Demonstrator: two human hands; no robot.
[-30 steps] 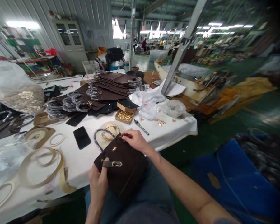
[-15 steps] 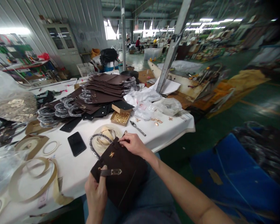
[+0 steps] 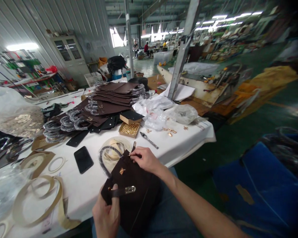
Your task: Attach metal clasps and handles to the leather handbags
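A dark brown handbag (image 3: 136, 195) rests on my lap at the table's near edge. It has a gold stud and a strap with a gold buckle (image 3: 125, 190) on its front. My left hand (image 3: 106, 215) is closed on the bag's lower left corner, thumb pressing the strap. My right hand (image 3: 144, 159) is pinched at the bag's top edge, on a small part I cannot make out. A wrapped handle (image 3: 106, 157) curves up behind the bag.
On the white table (image 3: 89, 185) lie a black phone (image 3: 83, 159), a box of gold studs (image 3: 129, 129), a small metal tool (image 3: 149, 140), tan rings (image 3: 34, 198), stacked brown bag panels (image 3: 114, 96) and plastic bags (image 3: 161, 112). A blue bin (image 3: 263, 185) stands at my right.
The view has shifted slightly. My right hand stays pinched at the bag's top edge and my left hand keeps hold of the corner by the strap.
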